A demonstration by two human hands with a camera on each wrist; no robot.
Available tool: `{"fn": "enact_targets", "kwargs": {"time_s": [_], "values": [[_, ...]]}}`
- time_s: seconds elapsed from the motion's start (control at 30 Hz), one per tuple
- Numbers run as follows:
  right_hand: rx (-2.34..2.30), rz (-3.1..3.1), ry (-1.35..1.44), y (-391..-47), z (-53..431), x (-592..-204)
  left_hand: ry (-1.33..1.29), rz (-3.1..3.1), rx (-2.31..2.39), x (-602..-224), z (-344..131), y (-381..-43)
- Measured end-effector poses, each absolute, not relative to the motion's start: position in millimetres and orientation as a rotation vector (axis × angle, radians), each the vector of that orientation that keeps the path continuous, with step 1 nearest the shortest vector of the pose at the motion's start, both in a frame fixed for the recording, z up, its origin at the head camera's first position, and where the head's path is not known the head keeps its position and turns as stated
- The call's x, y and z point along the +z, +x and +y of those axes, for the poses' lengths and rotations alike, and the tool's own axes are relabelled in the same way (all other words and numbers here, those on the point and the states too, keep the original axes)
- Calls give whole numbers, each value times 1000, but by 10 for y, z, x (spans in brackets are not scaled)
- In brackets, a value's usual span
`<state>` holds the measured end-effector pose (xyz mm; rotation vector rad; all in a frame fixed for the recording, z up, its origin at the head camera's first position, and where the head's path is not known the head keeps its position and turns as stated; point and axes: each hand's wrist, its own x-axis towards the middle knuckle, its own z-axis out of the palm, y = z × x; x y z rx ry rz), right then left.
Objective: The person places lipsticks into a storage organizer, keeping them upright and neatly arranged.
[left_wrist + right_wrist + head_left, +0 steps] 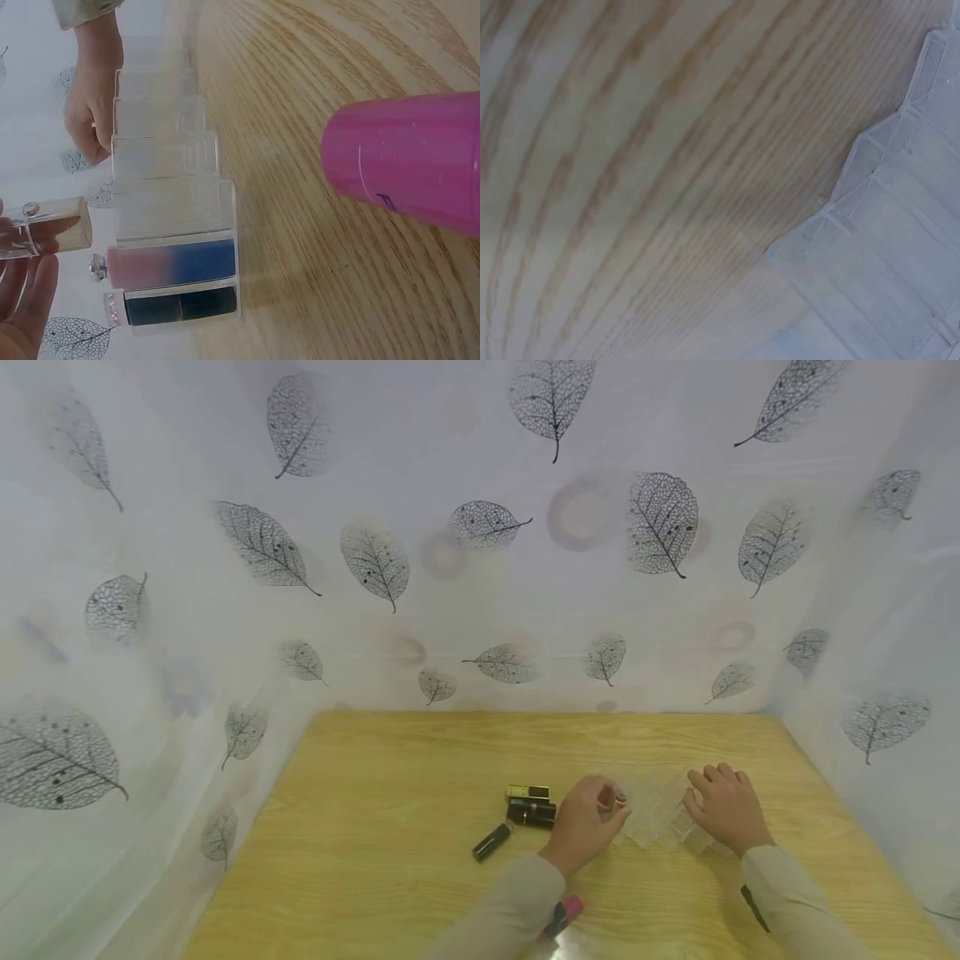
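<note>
A clear, stepped organizer point(656, 814) with several compartments stands on the table between the two hands. My left hand point(585, 818) pinches a lipstick tube point(56, 229) with a transparent cap, at the organizer's left end. Two lipsticks fill the nearest slots in the left wrist view: a pink-and-blue one point(172, 262) and a dark one point(180, 305) with a beaded clear top. Over the organizer's right end, my right hand point(727, 810) grips its edge with bent fingers; the exact contact is partly hidden. The right wrist view shows only the clear organizer point(885, 232) and wood.
Left of my left hand lie a gold-and-black tube point(528, 792), a thick black lipstick point(532, 813) and a slim black tube point(492, 843). A pink-ended lipstick point(573, 907) lies near my left forearm. Leaf-print curtains point(480, 593) surround the wooden table point(390, 827).
</note>
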<state>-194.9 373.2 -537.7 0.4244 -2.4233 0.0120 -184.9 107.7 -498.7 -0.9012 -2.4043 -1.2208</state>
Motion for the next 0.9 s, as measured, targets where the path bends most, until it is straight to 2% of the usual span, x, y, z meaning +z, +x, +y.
{"fn": "enact_targets", "kwargs": {"time_s": [0.5,0.9], "values": [[26,-2472,389,-1930,3724,-5383,-736,-2373,-1129,-5074,1269,-1885],[46,-2471,389,-1923,3734,-5366,-701,-2375,-1062,-5103,1362,-1894]]}}
